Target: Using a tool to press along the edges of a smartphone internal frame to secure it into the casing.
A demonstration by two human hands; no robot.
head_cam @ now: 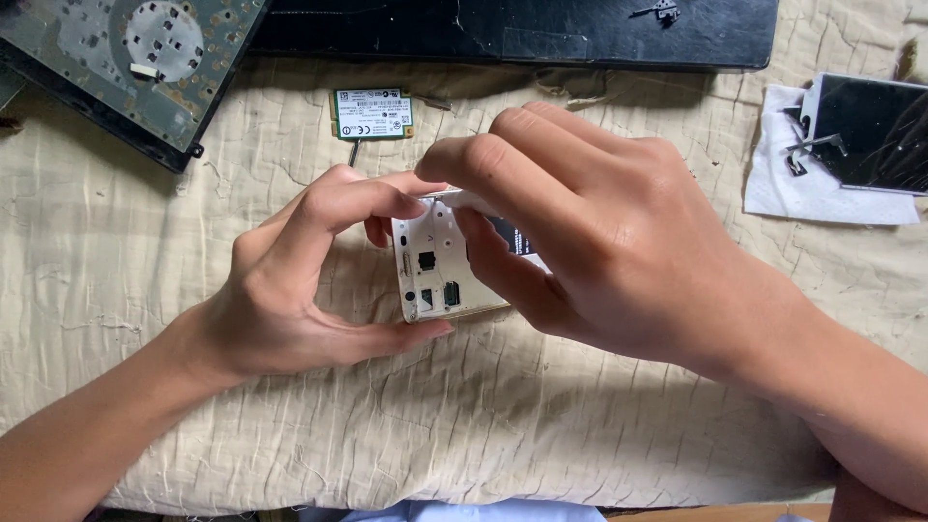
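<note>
A small white phone (433,271) with its back cover off lies on a beige quilted cloth (464,416), its inner slots and a dark battery showing. My left hand (300,285) grips the phone's left end between thumb and forefinger. My right hand (590,251) covers the phone's right half, its fingertips pinching a thin white tool (462,199) against the phone's top edge. Most of the phone's right side is hidden under that hand.
A small green circuit card (372,113) lies just beyond the hands. A dismantled laptop base (126,58) sits at the top left, a black laptop panel (522,29) along the top. At the right, a dark drive (875,130) rests on white tissue (773,188).
</note>
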